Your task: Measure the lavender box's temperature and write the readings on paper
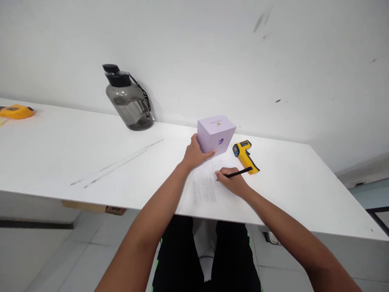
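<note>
A sheet of paper (204, 190) with rows of gray writing, too blurry to read, lies near the table's (291, 194) front edge. The right hand (232, 182) pinches a black pen (241, 172) with its tip low by the paper, likely so it can make marks. Past it, the left hand (195, 152) wraps thumb and fingers around the low corner of a purple box (217, 134), maybe to keep it still. The box stands at the paper's far end. A yellow gun-shaped tool (244, 157) lies just right of it. Farther back, a big gray bottle (130, 105) stands by the wall (188, 52).
</note>
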Tool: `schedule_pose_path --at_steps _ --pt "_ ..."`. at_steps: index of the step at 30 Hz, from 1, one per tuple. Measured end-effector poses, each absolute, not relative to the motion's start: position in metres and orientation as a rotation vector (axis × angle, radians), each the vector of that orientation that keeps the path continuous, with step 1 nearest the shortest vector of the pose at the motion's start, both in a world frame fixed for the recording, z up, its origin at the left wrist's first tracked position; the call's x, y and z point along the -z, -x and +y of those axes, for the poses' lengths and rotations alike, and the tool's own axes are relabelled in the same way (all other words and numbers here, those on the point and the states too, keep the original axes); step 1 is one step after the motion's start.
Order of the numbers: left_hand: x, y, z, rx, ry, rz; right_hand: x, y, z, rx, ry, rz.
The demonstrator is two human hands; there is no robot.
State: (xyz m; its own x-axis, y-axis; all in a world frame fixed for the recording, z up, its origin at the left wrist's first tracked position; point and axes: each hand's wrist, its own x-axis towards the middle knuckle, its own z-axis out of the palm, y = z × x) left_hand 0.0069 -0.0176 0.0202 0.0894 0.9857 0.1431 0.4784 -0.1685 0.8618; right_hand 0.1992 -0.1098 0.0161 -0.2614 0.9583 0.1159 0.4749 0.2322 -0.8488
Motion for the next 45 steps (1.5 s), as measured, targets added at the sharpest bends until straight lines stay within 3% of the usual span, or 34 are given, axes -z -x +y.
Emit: schedule_pose_path --at_steps 31,45 --pt "-0.023 -0.007 -0.019 -0.985 -1.728 1.441 -0.017 -0.201 -0.108 -0.999 1.343 -1.781" --pt "-0.023 -0.007 -0.02 -0.979 -1.716 1.454 -0.017 -0.209 -0.099 -1.556 1.125 -1.445"
